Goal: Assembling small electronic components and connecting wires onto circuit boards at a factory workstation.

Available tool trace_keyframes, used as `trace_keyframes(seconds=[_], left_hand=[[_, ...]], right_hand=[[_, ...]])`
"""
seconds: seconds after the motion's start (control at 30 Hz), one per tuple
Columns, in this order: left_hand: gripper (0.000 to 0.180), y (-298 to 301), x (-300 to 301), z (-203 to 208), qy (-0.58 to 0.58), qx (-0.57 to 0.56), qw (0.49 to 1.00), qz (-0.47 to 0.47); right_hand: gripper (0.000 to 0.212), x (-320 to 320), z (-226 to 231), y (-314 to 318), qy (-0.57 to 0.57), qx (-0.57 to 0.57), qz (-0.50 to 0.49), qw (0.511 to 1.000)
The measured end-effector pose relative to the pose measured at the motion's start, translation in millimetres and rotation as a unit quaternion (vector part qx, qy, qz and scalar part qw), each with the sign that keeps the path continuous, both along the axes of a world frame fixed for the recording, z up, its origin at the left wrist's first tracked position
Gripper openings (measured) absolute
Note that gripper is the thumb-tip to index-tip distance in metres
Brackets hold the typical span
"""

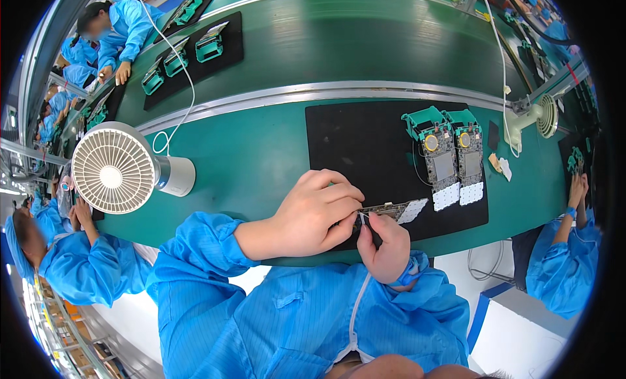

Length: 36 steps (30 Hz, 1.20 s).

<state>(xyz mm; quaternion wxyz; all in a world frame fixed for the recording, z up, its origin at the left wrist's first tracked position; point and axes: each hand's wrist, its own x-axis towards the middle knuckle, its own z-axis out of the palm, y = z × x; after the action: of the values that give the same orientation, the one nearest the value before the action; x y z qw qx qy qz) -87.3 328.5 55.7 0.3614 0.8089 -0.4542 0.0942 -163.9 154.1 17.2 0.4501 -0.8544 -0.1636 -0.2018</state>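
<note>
My left hand is closed with its fingers bent over the left end of a narrow circuit board. That end is hidden under the fingers. White rectangular pads cover the board's right end. Just to the right, my right hand pinches something small and pale against the board's near edge; it is too small to name. The fingertips of both hands almost meet. A black mat lies under the board. Two more circuit boards rest side by side on it, with green plastic frames at their far ends.
A white fan stands at the left, a smaller fan at the far right. White cables hang over the bench. Beyond a metal rail runs a green conveyor carrying a dark tray of green-framed units. People in blue work on both sides.
</note>
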Motion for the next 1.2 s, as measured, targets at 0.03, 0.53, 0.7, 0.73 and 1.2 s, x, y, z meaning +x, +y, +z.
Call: trace_keyframes(seconds=[0.03,0.53,0.7,0.73,1.2], left_hand=[[0.011,0,0,0,0.001,0.001,1.0,-0.001],[0.014,1,2,2,0.015,0.0,1.0,-0.011],[0.015,1,3,0,0.022,-0.004,1.0,-0.017],[0.013,1,3,-1,0.019,-0.006,1.0,-0.015],[0.016,5,4,9,0.026,0.023,0.999,-0.037]], right_hand=[[0.027,0,-1,0,-0.01,0.006,-0.001,1.0],[0.024,1,-1,7,-0.058,-0.114,-0.046,0.991],[0.025,0,-4,14,-0.09,-0.142,-0.067,0.983],[0.024,0,-4,15,-0.096,-0.131,-0.062,0.985],[0.019,1,-3,12,-0.09,-0.089,-0.049,0.991]])
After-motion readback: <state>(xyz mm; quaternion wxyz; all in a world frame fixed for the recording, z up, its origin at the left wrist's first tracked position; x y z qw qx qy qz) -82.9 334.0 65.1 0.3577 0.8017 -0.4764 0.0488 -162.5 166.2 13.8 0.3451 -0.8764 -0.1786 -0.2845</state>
